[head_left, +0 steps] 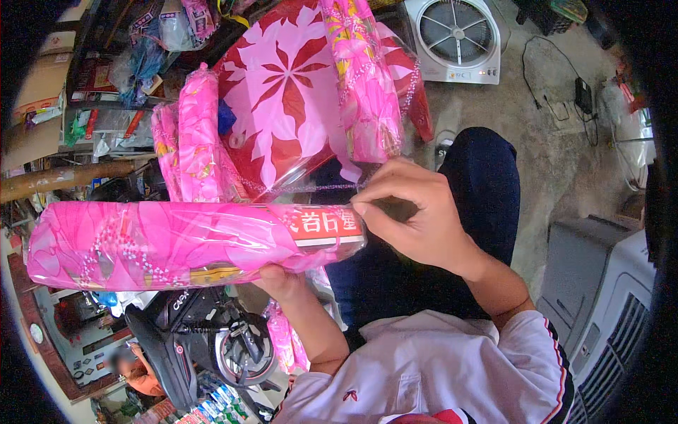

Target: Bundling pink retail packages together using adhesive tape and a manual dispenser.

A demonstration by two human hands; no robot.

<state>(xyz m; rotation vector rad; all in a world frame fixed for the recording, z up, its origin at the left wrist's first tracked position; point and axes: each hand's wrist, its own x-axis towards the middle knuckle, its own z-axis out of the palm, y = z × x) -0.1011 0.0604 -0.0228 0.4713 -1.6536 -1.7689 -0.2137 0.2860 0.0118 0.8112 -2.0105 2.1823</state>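
A long pink flower-patterned bundle in clear plastic (162, 244) lies level in front of me, its right end showing a red label. Under it, near that end, my left hand (281, 280) is closed round its lower side, with most of the fingers hidden behind it. My right hand (424, 215) pinches thumb and forefinger together at the bundle's upper right corner, on the edge of the clear plastic wrap. Beyond it stands a red table with a pink leaf pattern (282, 85). A similar bundle (367, 92) rests on its right side, and more bundles (198, 134) stand at its left.
A white box fan (458, 35) is at the far right, with a black cable and adapter (583, 95) on the floor. A grey cooler-like appliance (600, 304) stands at the right. A motorbike (183, 346) and a person (145, 371) are at the lower left.
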